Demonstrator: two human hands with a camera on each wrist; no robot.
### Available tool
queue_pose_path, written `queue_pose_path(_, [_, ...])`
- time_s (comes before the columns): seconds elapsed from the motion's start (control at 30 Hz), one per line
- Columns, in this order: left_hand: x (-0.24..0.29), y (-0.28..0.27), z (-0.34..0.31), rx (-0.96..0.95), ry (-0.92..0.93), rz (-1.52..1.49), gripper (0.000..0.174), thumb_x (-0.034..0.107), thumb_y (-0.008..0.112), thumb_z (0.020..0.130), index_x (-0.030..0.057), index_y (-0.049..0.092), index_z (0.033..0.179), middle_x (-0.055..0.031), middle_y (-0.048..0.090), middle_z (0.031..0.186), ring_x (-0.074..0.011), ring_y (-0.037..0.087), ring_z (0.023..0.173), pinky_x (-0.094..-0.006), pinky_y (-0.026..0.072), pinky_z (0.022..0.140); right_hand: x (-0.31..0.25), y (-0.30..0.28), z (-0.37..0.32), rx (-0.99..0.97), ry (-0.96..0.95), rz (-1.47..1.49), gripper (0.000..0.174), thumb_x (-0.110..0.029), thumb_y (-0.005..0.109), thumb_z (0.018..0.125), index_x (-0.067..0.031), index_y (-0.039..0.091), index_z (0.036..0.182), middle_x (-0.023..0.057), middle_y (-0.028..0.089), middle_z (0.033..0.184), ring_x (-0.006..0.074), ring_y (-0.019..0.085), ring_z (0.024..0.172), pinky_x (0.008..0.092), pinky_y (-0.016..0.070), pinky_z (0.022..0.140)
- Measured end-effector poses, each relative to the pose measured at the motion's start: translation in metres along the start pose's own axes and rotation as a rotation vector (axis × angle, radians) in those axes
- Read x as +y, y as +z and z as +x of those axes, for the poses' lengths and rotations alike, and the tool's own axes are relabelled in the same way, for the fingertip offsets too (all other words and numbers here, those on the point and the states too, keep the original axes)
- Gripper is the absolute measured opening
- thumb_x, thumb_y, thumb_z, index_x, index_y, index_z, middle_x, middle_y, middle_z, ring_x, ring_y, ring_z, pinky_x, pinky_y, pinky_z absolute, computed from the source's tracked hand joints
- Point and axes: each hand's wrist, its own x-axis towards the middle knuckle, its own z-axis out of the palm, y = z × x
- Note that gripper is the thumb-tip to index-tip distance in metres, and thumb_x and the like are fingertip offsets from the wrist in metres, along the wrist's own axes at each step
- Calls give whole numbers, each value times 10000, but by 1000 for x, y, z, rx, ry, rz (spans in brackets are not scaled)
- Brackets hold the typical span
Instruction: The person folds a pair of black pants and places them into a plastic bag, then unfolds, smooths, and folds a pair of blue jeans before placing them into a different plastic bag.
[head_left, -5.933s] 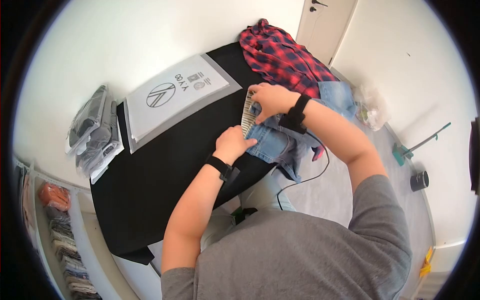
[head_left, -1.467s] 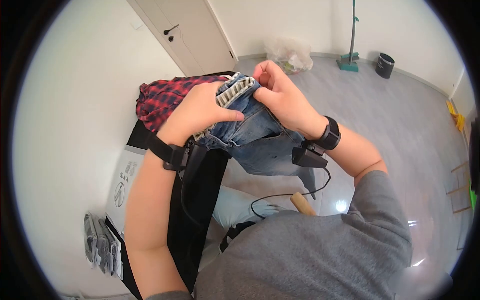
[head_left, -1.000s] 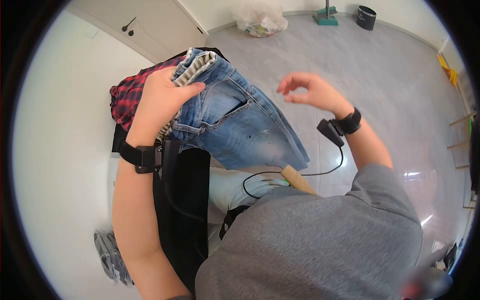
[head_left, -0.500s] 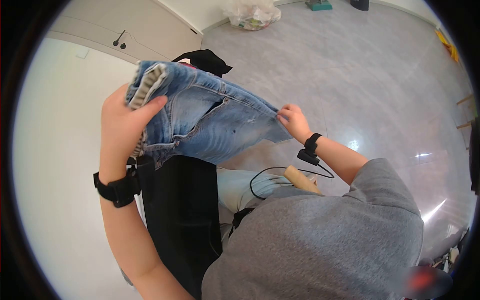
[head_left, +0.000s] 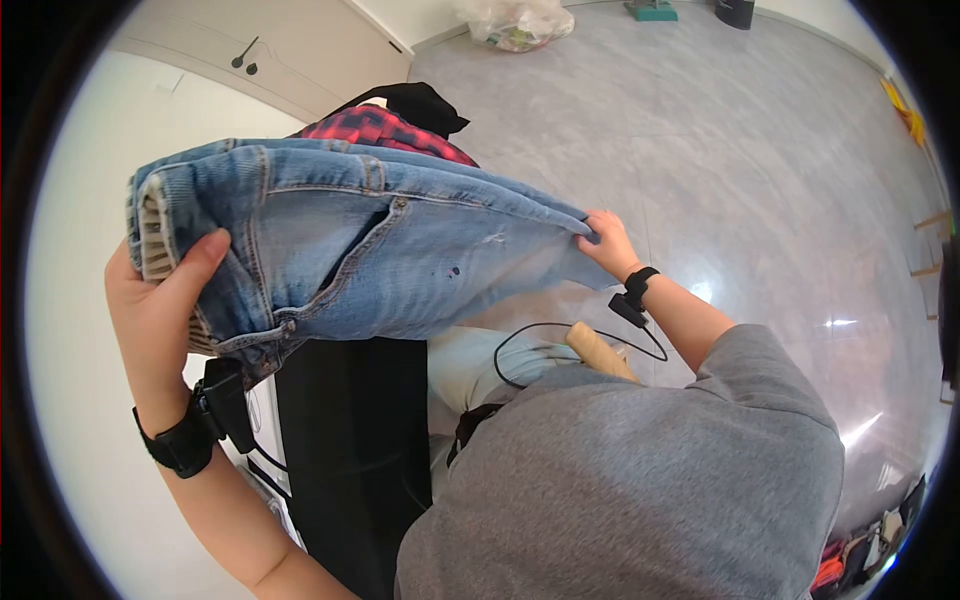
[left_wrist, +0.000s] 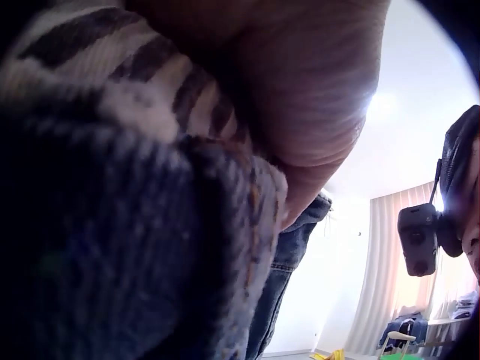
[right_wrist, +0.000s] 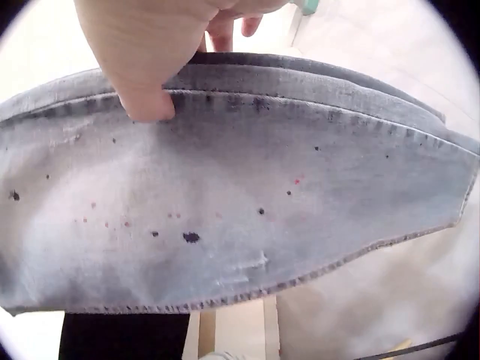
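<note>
Blue jeans point(head_left: 340, 240) are stretched sideways between my two hands above the table's end, folded lengthwise with a pocket side facing up. At the waistband end, my left hand point(head_left: 150, 315) grips the cloth, thumb on the denim and striped lining point(head_left: 153, 240) showing beside it. My right hand point(head_left: 612, 245) pinches the upper edge of the leg. In the right wrist view, the thumb point(right_wrist: 146, 101) presses on the spotted, faded denim point(right_wrist: 225, 187). Close up in the left wrist view are the striped lining point(left_wrist: 150, 67) and part of the palm point(left_wrist: 307, 82).
A black-covered table point(head_left: 350, 450) lies under the jeans. Behind them is a red plaid shirt point(head_left: 385, 128). A plastic bag point(head_left: 515, 25) and a dark bin point(head_left: 735, 12) stand on the far floor. A thin cable point(head_left: 500, 365) loops near a tan cylinder point(head_left: 600, 352).
The jeans have been lifted from the table and drawn out. My right hand let go near the waistband, then took hold of the leg. My left hand moved left with the waistband.
</note>
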Motion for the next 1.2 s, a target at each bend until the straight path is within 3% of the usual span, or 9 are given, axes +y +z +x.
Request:
queue_pose_path(0.3, [7, -27, -20, 141, -111, 132, 263, 124, 716, 797, -16, 642, 1007, -45, 655, 950, -123, 587, 846, -247, 435, 796, 39, 19, -8, -40, 280, 430, 200, -73, 655, 685, -36, 533, 839, 154, 612, 804, 329, 601, 834, 404, 493, 753])
queue_pose_path(0.43, [21, -71, -57, 287, -187, 156, 370, 155, 706, 809, -38, 590, 1102, -90, 631, 1040, -161, 586, 920, -273, 436, 851, 96, 19, 18, -245, 87, 297, 220, -71, 652, 687, -31, 517, 855, 157, 603, 767, 336, 606, 812, 415, 487, 729])
queue_pose_path(0.53, [24, -95, -102, 442, -305, 141, 469, 194, 691, 824, -54, 523, 1184, -119, 595, 1126, -191, 577, 987, -298, 421, 910, 140, 29, 57, -380, 35, 185, 223, -73, 642, 701, -40, 536, 894, 135, 600, 761, 296, 600, 769, 372, 484, 706])
queue_pose_path(0.6, [8, -131, -123, 500, -389, 166, 451, 204, 680, 834, -51, 527, 1174, -120, 599, 1111, -196, 579, 984, -309, 432, 900, 144, 15, 88, -450, 231, 314, 195, -81, 624, 724, -51, 570, 909, 105, 595, 767, 226, 572, 734, 321, 468, 693])
queue_pose_path(0.8, [105, -44, -204, 985, -663, 79, 432, 221, 648, 867, -45, 506, 1176, -123, 601, 1092, -217, 598, 969, -335, 469, 859, 129, -30, 296, -428, -184, 434, 267, -226, 720, 785, -37, 614, 940, 102, 622, 787, 173, 568, 729, 305, 461, 696])
queue_pose_path(0.83, [23, -45, -138, 948, -727, 46, 432, 219, 644, 872, -43, 498, 1182, -123, 600, 1095, -222, 604, 961, -338, 472, 856, 134, 7, 383, -402, -289, 359, 286, -259, 722, 781, -31, 620, 920, 119, 627, 783, 199, 578, 714, 319, 465, 686])
queue_pose_path(1.03, [73, 37, -67, 1001, -908, -21, 403, 183, 645, 857, -26, 533, 1182, -80, 619, 1095, -189, 609, 945, -310, 462, 864, 87, -54, 656, -483, -727, 133, 331, -297, 733, 755, -7, 629, 875, 158, 620, 787, 261, 596, 736, 326, 456, 678])
queue_pose_path(1.07, [15, -30, -167, 977, -958, -135, 402, 185, 646, 852, -22, 542, 1182, -78, 625, 1092, -187, 611, 937, -308, 464, 860, -27, -40, 587, -505, -809, -44, 340, -315, 730, 752, -15, 633, 879, 157, 626, 786, 274, 608, 750, 339, 462, 688])
queue_pose_path(1.2, [-1, -33, -199, 965, -1124, -136, 516, 234, 679, 822, -34, 513, 1231, -97, 621, 1108, -195, 613, 917, -312, 472, 846, -99, 19, 628, -530, -960, -72, 456, -396, 732, 723, -93, 632, 1048, 152, 656, 905, 348, 619, 915, 404, 481, 802])
